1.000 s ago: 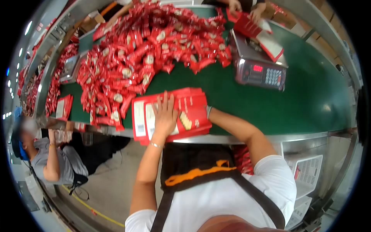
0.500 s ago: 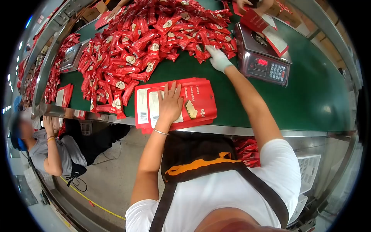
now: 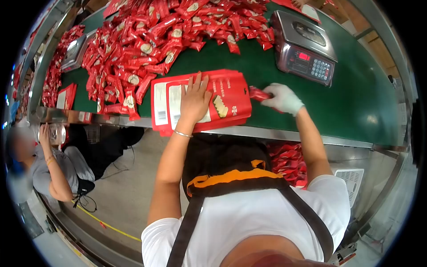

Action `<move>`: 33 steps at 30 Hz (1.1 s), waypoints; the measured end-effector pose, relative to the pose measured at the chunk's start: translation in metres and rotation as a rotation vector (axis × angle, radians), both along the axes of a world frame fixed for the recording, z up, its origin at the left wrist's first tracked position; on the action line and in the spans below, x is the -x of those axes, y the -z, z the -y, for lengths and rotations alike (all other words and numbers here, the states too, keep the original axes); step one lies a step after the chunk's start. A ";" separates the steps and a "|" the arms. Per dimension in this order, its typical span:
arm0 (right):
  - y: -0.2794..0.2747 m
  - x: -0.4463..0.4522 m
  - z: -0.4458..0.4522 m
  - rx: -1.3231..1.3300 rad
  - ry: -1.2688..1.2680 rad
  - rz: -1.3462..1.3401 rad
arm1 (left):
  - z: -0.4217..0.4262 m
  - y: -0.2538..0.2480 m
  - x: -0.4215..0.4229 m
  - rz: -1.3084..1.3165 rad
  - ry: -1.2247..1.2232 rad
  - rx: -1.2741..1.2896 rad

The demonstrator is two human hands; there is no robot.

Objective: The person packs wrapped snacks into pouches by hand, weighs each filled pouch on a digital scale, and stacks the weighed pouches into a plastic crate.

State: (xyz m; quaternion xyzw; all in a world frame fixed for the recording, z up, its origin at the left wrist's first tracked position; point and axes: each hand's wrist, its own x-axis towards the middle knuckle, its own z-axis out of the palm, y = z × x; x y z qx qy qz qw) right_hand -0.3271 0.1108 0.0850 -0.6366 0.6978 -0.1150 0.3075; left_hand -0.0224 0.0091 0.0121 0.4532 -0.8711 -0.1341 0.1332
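Note:
My left hand (image 3: 195, 100) is bare and lies with fingers spread on a stack of red printed pouches (image 3: 233, 95) at the table's near edge. White label panels and a picture of the snack show on the top pouch. My right hand (image 3: 285, 99), in a white glove, is closed around a small red snack packet (image 3: 258, 93). One end of that packet points at the pouches' right edge, close to the hang hole. Whether more than one packet is in the glove I cannot tell. A large heap of similar red packets (image 3: 147, 46) spreads across the table beyond both hands.
A digital scale (image 3: 304, 60) with a red-lit display stands at the right on the green table (image 3: 351, 102). Another scale (image 3: 73, 53) is at the left. A seated person (image 3: 60, 171) is lower left. More red packages (image 3: 287, 164) lie under the table, near a white crate (image 3: 349, 182).
My right hand has come back from the heap toward the pouches, now with a packet in it. The red pouch has left the right scale's plate. My left hand stays on the stack.

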 end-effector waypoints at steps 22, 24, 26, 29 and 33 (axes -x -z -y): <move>0.127 -0.106 0.097 0.009 -0.278 0.347 | -0.003 -0.010 0.014 -0.025 0.073 0.150; 0.128 -0.109 0.094 0.007 -0.272 0.359 | 0.003 -0.010 0.018 0.003 0.092 0.177; 0.129 -0.110 0.095 0.013 -0.267 0.368 | 0.010 -0.002 0.021 0.055 0.077 0.116; 0.126 -0.111 0.100 0.021 -0.259 0.378 | 0.068 -0.001 0.035 0.189 0.233 -0.185; 0.127 -0.118 0.104 0.031 -0.233 0.425 | 0.100 -0.008 0.056 0.213 0.325 -0.444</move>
